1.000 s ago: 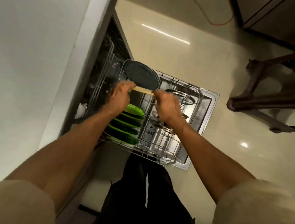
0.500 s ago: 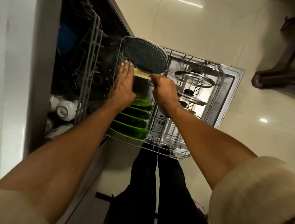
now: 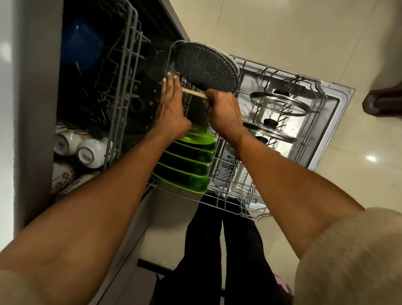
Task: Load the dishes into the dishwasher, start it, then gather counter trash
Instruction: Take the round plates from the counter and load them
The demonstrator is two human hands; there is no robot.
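A: Status of load? Lower rack (image 3: 229,204) is pulled out over the open door (image 3: 336,120).

B: Green plates (image 3: 189,162) stand in a row at the rack's near left. Speckled pan (image 3: 206,71) stands on edge at the far end. Glass lids (image 3: 280,103) sit upright on the right. Cups (image 3: 89,152) and a blue bowl (image 3: 81,44) are in the upper rack.

A: Hands?

B: Right hand (image 3: 224,114) is clamped on a thin wooden board (image 3: 195,93), lowering it between pan and plates. Left hand (image 3: 171,103) has fingers straight, pressing the board's other end.

A: Remaining?

B: Judged: seat board, push rack in, close, start, then counter trash.
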